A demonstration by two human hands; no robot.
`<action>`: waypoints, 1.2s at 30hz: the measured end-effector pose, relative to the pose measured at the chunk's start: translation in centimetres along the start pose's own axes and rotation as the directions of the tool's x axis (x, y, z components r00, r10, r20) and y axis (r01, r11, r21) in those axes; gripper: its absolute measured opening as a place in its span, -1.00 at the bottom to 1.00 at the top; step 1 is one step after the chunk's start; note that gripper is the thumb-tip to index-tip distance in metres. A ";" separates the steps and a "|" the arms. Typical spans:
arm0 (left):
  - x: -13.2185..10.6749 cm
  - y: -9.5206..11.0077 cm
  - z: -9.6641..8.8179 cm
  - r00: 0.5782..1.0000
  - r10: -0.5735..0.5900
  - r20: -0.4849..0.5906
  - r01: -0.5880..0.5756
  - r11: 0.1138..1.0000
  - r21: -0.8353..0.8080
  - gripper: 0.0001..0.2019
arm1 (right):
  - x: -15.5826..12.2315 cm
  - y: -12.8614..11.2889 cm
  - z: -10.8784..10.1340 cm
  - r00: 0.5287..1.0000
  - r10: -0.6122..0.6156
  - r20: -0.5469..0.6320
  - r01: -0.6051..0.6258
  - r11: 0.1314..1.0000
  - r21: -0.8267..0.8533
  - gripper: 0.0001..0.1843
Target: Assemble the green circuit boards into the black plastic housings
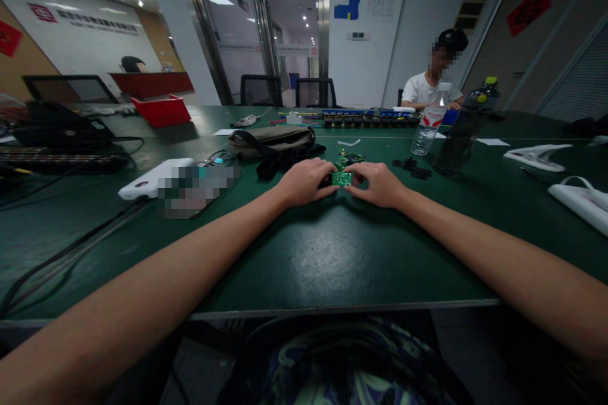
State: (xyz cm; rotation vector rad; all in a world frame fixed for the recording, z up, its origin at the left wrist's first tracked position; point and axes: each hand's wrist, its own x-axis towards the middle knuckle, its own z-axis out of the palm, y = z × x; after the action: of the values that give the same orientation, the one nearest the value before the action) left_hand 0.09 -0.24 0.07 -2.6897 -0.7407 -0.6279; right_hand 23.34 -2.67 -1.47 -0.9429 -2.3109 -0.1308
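Between my two hands is a small green circuit board [342, 179], raised a little off the dark green tabletop. My left hand [308, 181] pinches its left edge with thumb and fingers. On the opposite edge, the thumb and fingers of my right hand [377, 184] are closed as well. Just behind it lie more green circuit boards [350, 159], partly covered by the board and my fingers. Small black plastic pieces [412, 168] are scattered to the right of my right hand. Black open boxes [280, 163] stand beyond my left wrist.
A grey-green pouch [275, 140] lies past my left hand. At right stand a clear water bottle [428, 120] and a dark bottle [463, 130]. A white device [154, 178] with cables is at left, near a red bin [161, 111]. Across the table sits a person [422, 90].
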 end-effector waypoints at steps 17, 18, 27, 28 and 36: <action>0.0 0.0 -0.1 1.000 -0.023 0.021 0.023 1.000 0.003 -0.70 | 0.1 0.0 -0.1 1.000 0.009 0.019 -0.009 1.000 0.013 -0.69; 0.0 0.0 0.0 1.000 -0.023 0.020 0.023 1.000 0.004 -0.70 | 0.1 0.0 -0.1 1.000 0.008 0.020 -0.009 1.000 0.010 -0.69; 0.0 -0.1 0.0 1.000 0.024 0.006 -0.024 0.999 0.028 -0.67 | 0.0 0.0 -0.1 1.000 0.007 0.014 -0.006 1.000 -0.010 -0.69; 0.0 -0.1 0.0 1.000 0.025 0.008 -0.025 0.999 0.023 -0.67 | 0.0 0.0 -0.1 1.000 0.006 0.017 -0.006 1.000 -0.013 -0.68; -0.1 -0.2 0.3 0.999 0.016 0.046 -0.014 0.999 -0.041 -0.69 | 0.1 0.1 0.0 1.000 0.011 0.026 -0.011 0.999 -0.033 -0.68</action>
State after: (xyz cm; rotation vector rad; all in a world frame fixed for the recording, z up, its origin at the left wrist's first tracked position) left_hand 0.01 0.05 -0.20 -2.7529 -0.7262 -0.5847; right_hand 23.37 -2.60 -1.41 -0.9790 -2.3337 -0.1525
